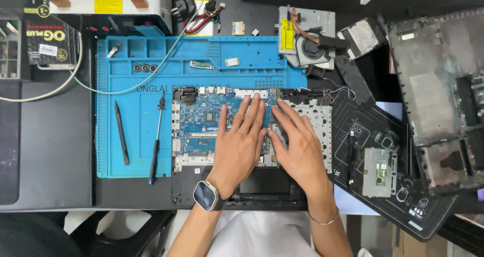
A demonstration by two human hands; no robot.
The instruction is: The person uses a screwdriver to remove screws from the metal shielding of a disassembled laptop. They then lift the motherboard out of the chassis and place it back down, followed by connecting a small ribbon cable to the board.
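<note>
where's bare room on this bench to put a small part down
Free: the grey mat left of the blue mat, and the blue strip between the black spudger and screwdriver. Crowded: the motherboard under the left hand and right hand, and the right side around the fan.

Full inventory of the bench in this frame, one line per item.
Motherboard: 1, blue, in open laptop base, centre.
Laptop base: 1, silver and black, front centre.
Work mat: 1, blue, left of centre.
Screwdriver: 1, black and blue, on mat.
Pry tool: 1, black, on mat, left of the screwdriver.
Fan with heatpipe: 1, grey, top centre.
Laptop cover: 1, dark grey, right.
Small board: 1, grey-green, on dark mat, right.
Left hand: 1, smartwatch on its wrist, flat on motherboard.
Right hand: 1, thin bracelet on its wrist, fingers on base.
</note>
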